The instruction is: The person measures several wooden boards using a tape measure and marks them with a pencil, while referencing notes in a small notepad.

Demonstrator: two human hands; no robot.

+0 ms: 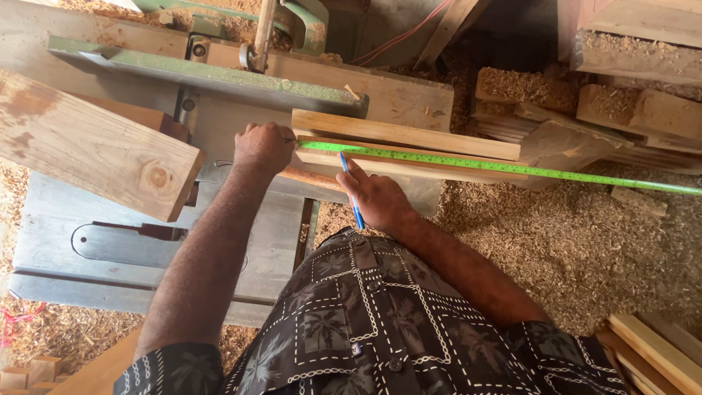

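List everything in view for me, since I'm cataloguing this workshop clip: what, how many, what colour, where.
tape measure: one, bright green, stretched along the boards and out to the right
pen: one, blue, in the right hand, tip at the tape
wooden boards: a small stack, pale wood, on the machine's right end
thick plank: one, pale with a knot, upper left
machine table: one, grey metal, left centre
fence: one, worn green metal, top
sawdust: covering the floor, tan, right side
offcuts: several, pale, upper right
shirt: one, dark patterned, bottom
left hand: one, at the tape's end on the boards
right hand: one, holding the pen
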